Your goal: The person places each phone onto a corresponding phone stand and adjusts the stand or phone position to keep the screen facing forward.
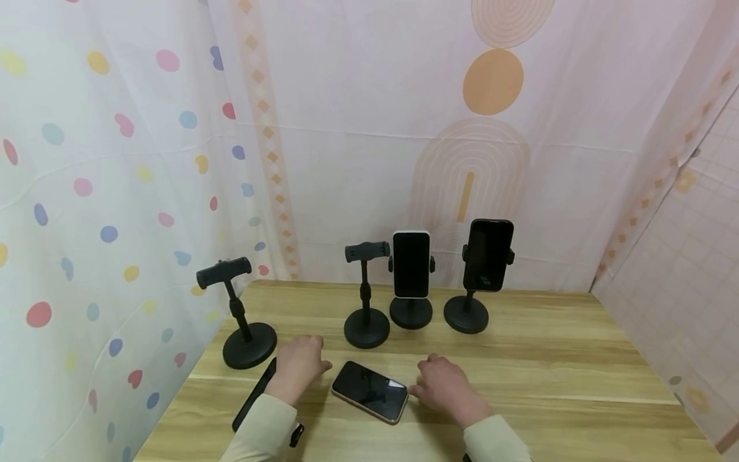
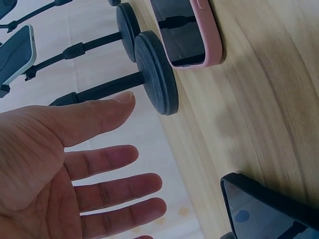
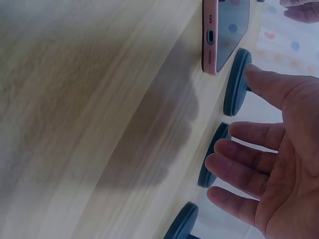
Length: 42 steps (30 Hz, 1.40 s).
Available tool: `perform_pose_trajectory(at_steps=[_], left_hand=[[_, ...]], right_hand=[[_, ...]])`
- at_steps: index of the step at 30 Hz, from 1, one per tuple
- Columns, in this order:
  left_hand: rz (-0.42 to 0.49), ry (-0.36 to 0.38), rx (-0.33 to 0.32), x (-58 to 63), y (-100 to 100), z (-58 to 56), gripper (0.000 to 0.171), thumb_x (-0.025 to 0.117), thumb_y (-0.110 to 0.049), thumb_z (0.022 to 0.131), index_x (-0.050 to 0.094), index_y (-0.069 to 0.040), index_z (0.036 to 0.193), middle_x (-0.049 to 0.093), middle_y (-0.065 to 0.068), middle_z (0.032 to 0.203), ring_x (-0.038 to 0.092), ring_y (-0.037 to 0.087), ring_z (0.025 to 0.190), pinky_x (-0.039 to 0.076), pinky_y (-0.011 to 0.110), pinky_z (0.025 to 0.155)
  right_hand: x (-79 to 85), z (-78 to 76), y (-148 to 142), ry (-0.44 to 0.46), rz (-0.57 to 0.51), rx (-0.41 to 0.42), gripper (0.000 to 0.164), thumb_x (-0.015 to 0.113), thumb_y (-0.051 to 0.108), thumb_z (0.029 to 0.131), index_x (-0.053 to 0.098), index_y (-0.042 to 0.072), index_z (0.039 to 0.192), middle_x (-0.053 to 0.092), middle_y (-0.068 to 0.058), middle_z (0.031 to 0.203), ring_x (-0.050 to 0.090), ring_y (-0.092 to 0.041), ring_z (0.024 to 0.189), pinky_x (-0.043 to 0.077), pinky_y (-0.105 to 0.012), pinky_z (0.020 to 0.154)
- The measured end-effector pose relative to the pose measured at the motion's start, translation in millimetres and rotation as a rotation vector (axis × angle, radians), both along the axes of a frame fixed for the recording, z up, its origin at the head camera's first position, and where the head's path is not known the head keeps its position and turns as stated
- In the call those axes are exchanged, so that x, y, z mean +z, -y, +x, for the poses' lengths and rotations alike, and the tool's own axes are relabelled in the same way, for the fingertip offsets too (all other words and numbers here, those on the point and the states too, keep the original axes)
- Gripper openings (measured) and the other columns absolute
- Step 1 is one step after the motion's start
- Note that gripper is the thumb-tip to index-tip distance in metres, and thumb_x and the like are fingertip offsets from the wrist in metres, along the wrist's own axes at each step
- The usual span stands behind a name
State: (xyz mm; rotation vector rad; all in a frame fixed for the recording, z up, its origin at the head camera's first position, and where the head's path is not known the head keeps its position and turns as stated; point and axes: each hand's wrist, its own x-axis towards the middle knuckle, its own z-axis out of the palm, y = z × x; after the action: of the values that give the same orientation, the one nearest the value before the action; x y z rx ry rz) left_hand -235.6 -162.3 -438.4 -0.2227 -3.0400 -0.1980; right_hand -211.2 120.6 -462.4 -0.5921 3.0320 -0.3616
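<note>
A smartphone in a pink case lies screen up on the table between the two hands. To its left, my left hand hovers with its fingers extended and nothing in them, as the left wrist view confirms. Partly hidden beneath that forearm is a black phone, flat on the table. On the other side, my right hand is held near the pink phone's right end, fingers loosely bent, holding nothing. Its palm and spread thumb show in the right wrist view.
Two black phone stands, one at far left and one at centre, bear no phone. Beside them, one stand grips a white-edged phone and another a black phone. Patterned curtains hang behind the wooden table.
</note>
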Motion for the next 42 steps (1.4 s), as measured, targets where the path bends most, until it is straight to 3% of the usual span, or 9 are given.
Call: perform_pose_trajectory(at_steps=[9,16,25,42], left_hand=[[0.001,0.003,0.016,-0.5,3,1.2,0.035,0.085,-0.030,0.078,0.069,-0.005,0.096,0.067,0.009,0.087,0.064,0.027,0.075,0.052,0.044,0.062],[0.004,0.018,0.037,-2.0,5,1.1,0.035,0.085,-0.030,0.078,0.068,-0.005,0.095,0.066,0.009,0.086,0.064,0.027,0.074,0.052,0.043,0.062],[0.000,-0.001,0.031,-5.5,7,1.2,0.035,0.085,-0.030,0.077,0.067,-0.004,0.093,0.066,0.010,0.085,0.064,0.028,0.073,0.052,0.043,0.061],[0.003,-0.003,0.048,-5.4,7,4.5,0.034,0.084,-0.032,0.078,0.066,-0.005,0.089,0.064,0.010,0.083,0.064,0.029,0.073,0.051,0.045,0.060]], right_hand=[[-2.4,-0.4,14,0.021,0.015,0.024,0.049,0.073,0.044,0.088,0.068,-0.001,0.108,0.060,-0.011,0.099,0.060,-0.027,0.089,0.051,-0.043,0.077],[-3.5,0.4,24,0.070,-0.020,0.047,0.050,0.073,0.053,0.085,0.068,0.004,0.095,0.056,-0.006,0.091,0.052,-0.018,0.077,0.048,-0.037,0.069],[-7.9,-0.9,40,0.117,0.021,0.055,0.080,0.073,0.066,0.077,0.066,-0.002,0.119,0.060,-0.013,0.107,0.058,-0.024,0.092,0.051,-0.040,0.081],[-17.2,5.6,54,0.070,0.079,0.086,0.082,0.078,0.067,0.070,0.066,-0.001,0.114,0.055,-0.009,0.094,0.051,-0.020,0.083,0.051,-0.035,0.075]])
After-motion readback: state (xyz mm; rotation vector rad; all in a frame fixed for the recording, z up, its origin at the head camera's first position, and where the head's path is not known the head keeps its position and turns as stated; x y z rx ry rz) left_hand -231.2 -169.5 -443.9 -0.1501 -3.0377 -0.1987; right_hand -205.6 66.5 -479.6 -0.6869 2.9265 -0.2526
